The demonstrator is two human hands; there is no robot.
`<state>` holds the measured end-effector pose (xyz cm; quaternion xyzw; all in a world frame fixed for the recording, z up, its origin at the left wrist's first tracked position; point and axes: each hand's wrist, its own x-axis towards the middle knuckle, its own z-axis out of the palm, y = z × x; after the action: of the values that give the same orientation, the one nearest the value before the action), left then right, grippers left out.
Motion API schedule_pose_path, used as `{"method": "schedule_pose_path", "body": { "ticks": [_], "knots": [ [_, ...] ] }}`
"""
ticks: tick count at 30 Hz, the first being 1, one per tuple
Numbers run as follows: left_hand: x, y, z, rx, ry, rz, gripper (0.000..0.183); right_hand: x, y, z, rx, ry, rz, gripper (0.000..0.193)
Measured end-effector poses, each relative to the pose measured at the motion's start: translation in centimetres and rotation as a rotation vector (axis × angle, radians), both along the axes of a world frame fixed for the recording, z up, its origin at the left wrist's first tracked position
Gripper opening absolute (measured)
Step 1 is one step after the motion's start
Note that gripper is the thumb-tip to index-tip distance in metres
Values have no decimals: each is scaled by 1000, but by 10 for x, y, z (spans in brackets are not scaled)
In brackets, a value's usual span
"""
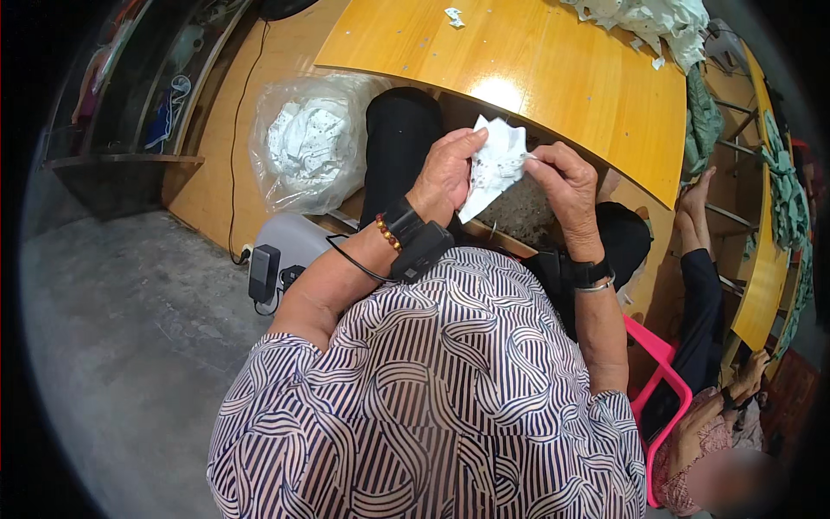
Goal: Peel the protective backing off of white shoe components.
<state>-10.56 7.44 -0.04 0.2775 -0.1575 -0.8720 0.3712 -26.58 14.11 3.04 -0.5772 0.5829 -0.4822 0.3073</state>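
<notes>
A thin white piece with dark specks is held up above my lap; I cannot tell whether it is cloth or paper. My left hand grips its left side, thumb on the face and fingers behind. At its right edge my right hand is closed, thumb and forefinger pinching the border. The piece has pointed, uneven edges and hangs to a corner at the bottom. Below it, between my knees, lies a heap of grey speckled bits, partly hidden by my hands and the piece.
A yellow wooden table stands ahead, with a white crumpled heap and scraps. Left of my knee, a clear plastic bag holds similar white pieces. A pink chair and another person are at the right, near green cloth.
</notes>
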Motion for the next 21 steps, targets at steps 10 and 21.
{"method": "schedule_pose_path", "body": {
  "ticks": [10, 21],
  "knots": [
    [18, -20, -7, -82, 61, 232, 18, -40, 24, -49, 285, -31, -97, 10],
    [12, -11, -11, 9, 96, 140, 26, 7, 6, 11, 63, 147, -22, 9]
  ]
}}
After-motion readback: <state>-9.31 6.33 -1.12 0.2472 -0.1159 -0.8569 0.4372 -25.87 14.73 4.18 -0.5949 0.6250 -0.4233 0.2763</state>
